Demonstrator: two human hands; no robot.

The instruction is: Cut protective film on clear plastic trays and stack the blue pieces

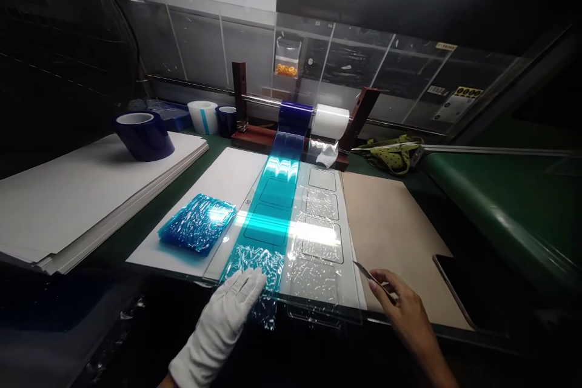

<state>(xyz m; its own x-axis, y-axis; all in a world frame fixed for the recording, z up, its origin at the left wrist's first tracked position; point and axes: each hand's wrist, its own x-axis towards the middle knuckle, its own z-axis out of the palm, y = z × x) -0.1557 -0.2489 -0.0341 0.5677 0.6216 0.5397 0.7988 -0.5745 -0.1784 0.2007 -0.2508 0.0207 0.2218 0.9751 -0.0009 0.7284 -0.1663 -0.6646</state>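
Note:
My left hand [231, 300], in a white glove, lies with its fingers flat on the near end of a blue film strip [273, 209]. The film runs down from a dark blue roll [295, 116] over a transparent sheet [354, 282] printed with rounded outlines. Its near part is wrinkled and hangs past the table edge. A slim pointed knife [373, 282] is pinched in my bare right hand [400, 303], its tip close to the sheet's right side. Beside the film, a transparent strip [318, 236] comes off a white roll [331, 121].
A stack of wrinkled blue film pieces [200, 224] lies at left. White sheets [91, 194] carry a blue tape roll [143, 135]. Brown board [391, 224] and a phone [452, 285] are at right. The roll stand [239, 94] and a green pouch [395, 153] sit behind.

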